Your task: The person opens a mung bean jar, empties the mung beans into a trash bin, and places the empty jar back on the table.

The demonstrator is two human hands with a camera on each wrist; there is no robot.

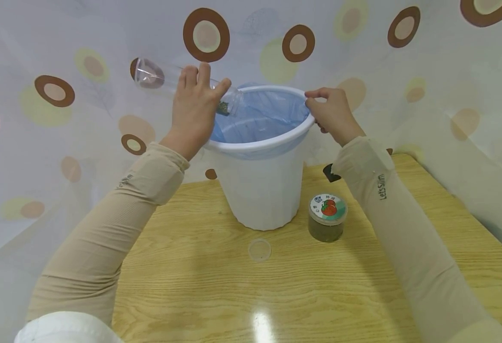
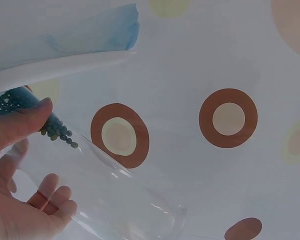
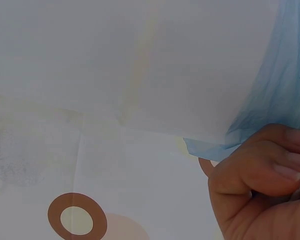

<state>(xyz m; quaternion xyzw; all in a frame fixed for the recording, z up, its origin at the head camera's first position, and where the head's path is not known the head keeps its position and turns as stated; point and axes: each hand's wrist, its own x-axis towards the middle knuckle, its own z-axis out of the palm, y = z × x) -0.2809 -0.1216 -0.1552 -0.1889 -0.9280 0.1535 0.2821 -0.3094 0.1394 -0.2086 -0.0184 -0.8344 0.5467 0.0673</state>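
Note:
My left hand grips a clear plastic bottle, tilted with its mouth end lower, at the near-left rim of a white bin. Small dark green beans are gathered toward the mouth end, while the base end holds none. A thin blue bag lines the bin and folds over its rim. On the right side of that rim, my right hand pinches the edge, thumb and forefinger at the bag. The right wrist view shows its curled fingers against the blue film.
A round jar with a tomato picture on its lid stands right of the bin, its contents dark green. A clear round cap lies on the wooden table in front. Patterned sheeting hangs behind.

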